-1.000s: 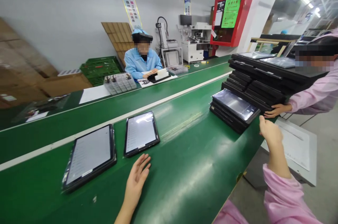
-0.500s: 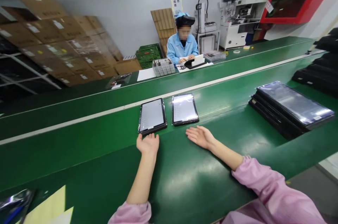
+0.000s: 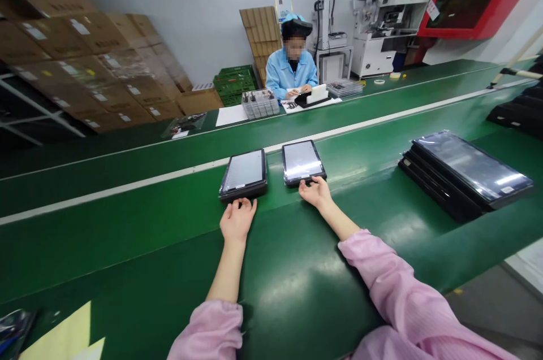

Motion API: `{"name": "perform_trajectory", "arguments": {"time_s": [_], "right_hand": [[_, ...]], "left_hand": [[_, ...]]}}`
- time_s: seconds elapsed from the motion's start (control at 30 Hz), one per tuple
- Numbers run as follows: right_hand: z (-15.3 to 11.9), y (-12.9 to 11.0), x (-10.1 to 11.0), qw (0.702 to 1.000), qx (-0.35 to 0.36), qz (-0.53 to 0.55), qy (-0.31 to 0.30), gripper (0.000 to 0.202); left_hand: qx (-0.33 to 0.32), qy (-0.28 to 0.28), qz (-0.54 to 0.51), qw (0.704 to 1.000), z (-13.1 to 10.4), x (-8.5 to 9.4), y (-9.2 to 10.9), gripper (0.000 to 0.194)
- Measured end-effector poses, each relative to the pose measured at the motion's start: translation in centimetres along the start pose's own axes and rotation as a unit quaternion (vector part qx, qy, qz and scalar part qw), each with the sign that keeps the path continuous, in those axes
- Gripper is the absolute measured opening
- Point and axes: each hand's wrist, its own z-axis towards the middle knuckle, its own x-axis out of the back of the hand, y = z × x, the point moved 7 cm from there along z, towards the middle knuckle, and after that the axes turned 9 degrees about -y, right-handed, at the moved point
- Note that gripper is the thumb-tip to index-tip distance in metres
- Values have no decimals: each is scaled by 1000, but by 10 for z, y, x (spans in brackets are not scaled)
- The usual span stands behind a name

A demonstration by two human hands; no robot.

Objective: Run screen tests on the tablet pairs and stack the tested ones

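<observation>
Your left hand [image 3: 237, 221]: palm up, fingers a bit curled, half open with nothing in it, at the near edge of the left tablet [image 3: 243, 170]. You can't tell if the tips touch it.
Your right hand [image 3: 314, 190]: thumb and fingers bent at the near edge of the right tablet [image 3: 302, 161], a small gap between them. You can't tell if they pinch it.
Where the left tablet is: just past your left hand, on the green table [image 3: 297, 269], screen up and lit.
Where the right tablet is: just past your right hand, beside the other one but apart, lit too.
Dark pile [image 3: 470, 173]: well off to your right, a shiny screen on top.
White strip [image 3: 190, 169]: a long line behind both tablets.
Person in blue [image 3: 292, 72]: across from you, hands low.
Brown boxes [image 3: 89, 60]: far off to your left, piled up.
</observation>
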Motion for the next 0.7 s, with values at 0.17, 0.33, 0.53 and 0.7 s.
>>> {"name": "perform_trajectory", "arguments": {"time_s": [0.17, 0.33, 0.53, 0.7], "right_hand": [[-19, -4, -10, 997, 10, -10, -79, 17], [-54, -3, -11, 991, -4, -28, -134, 26], [-135, -2, 30, 975, -69, -126, -169, 31], [-218, 11, 67, 940, -128, -253, -191, 31]], "left_hand": [[76, -32, 8, 997, -4, -13, -18, 12], [110, -62, 30, 992, -31, -14, -37, 18], [168, -59, 63, 982, -102, 12, -53, 25], [233, -59, 113, 964, -178, 51, -58, 15]]}}
